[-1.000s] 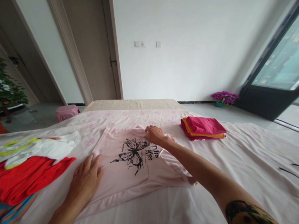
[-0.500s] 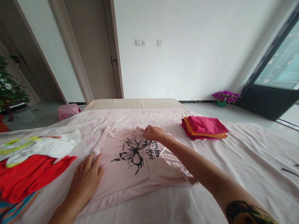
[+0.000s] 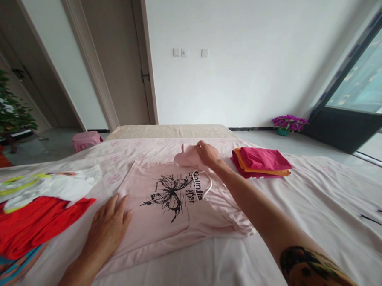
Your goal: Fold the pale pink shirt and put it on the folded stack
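A pale pink hooded top [image 3: 169, 212] with a black butterfly print lies spread on the bed. My left hand [image 3: 108, 226] rests flat on its near left edge, fingers stretched out. My right hand [image 3: 207, 153] is at the top's far end, fingers pinched on the pink hood [image 3: 187, 155], which is lifted a little off the sheet. A white drawstring shows by the printed letters.
A folded stack of magenta and orange cloth [image 3: 259, 161] sits right of my right hand. Red, white and striped clothes [image 3: 31, 207] lie at the left. The bed sheet [image 3: 310, 213] stretches to the right. A pink stool [image 3: 86, 141] and a door stand beyond.
My right hand has moved away from the print toward the far end and has drawn the hood up and back. My left hand has stayed flat in place.
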### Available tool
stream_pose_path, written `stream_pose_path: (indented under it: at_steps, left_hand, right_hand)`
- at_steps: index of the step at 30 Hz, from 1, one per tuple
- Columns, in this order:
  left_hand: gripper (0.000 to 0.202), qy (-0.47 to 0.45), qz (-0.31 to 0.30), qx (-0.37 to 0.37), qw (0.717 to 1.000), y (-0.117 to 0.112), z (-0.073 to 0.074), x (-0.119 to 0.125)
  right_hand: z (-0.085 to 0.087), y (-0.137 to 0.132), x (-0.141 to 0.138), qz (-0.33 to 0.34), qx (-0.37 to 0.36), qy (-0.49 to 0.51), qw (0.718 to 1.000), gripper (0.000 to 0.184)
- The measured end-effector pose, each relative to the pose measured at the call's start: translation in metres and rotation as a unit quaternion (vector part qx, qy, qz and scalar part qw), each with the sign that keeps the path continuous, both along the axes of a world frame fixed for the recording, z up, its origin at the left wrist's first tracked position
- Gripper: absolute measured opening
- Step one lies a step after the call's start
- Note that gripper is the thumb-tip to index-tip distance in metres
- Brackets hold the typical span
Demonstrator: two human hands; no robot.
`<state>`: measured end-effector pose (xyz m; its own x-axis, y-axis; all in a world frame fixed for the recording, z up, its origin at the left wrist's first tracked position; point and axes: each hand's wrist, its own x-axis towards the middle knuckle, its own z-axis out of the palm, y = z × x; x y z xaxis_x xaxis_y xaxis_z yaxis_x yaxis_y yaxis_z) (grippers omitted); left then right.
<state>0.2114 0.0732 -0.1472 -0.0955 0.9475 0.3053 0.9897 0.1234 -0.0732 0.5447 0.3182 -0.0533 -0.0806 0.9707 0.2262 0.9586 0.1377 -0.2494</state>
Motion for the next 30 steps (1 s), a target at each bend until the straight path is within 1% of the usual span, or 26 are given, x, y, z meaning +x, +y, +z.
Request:
stream_pose_path:
  at_steps: [1,2,4,7,9,12,14,15,17,20,24,27,29,30]
  left_hand:
    - [0.053,0.0,-0.002,0.001,1.0,0.0,0.0,0.0]
    - [0.053,0.001,-0.002,0.001,1.0,0.0,0.0,0.0]
    - [0.053,0.002,-0.002,0.003,1.0,0.0,0.0,0.0]
    - [0.052,0.005,-0.001,0.004,1.0,-0.001,0.0,0.0]
    - [0.052,0.006,-0.004,0.006,1.0,-0.001,0.0,0.0]
    - [0.052,0.008,-0.008,0.01,1.0,0.0,-0.001,-0.001]
    - [0.052,0.013,-0.01,0.011,1.0,0.0,-0.002,-0.002]
    - [0.052,0.015,-0.009,0.011,1.0,0.0,-0.002,-0.002]
    - [0.052,0.021,-0.006,0.01,1.0,0.0,-0.001,-0.001]
    - [0.052,0.026,-0.003,0.006,1.0,-0.001,0.0,0.0]
    - [0.051,0.027,-0.004,0.0,1.0,-0.001,0.001,0.001]
    - [0.051,0.021,-0.003,0.001,1.0,0.0,0.001,0.0]
    - [0.051,0.015,-0.003,0.003,1.0,0.0,0.002,0.0]
    - [0.051,0.014,-0.003,0.003,1.0,0.0,0.002,0.0]
  right_hand:
    - [0.002,0.009,0.01,-0.054,-0.026,0.019,0.998,0.042]
    - [0.003,0.016,0.02,-0.078,-0.038,0.025,0.996,0.042]
    - [-0.001,0.023,0.04,-0.107,-0.053,0.03,0.992,0.044]
    - [-0.018,0.016,0.061,-0.136,-0.075,0.025,0.988,0.045]
    - [-0.03,0.008,0.069,-0.144,-0.092,0.016,0.985,0.044]
    - [-0.04,-0.001,0.072,-0.136,-0.108,0.005,0.985,0.049]
    - [-0.042,-0.004,0.071,-0.108,-0.119,0.002,0.987,0.052]
    - [-0.041,-0.004,0.07,-0.093,-0.118,-0.003,0.989,0.05]
    - [-0.039,-0.004,0.07,-0.072,-0.099,-0.015,0.992,0.042]
    - [-0.036,-0.003,0.074,-0.078,-0.056,-0.037,0.995,0.038]
    - [-0.034,-0.002,0.08,-0.094,-0.058,-0.06,0.992,0.035]
    - [-0.035,-0.007,0.076,-0.093,-0.042,-0.075,0.992,0.037]
    - [-0.038,-0.014,0.07,-0.075,-0.017,-0.085,0.993,0.041]
    - [-0.04,-0.018,0.067,-0.053,-0.011,-0.095,0.994,0.045]
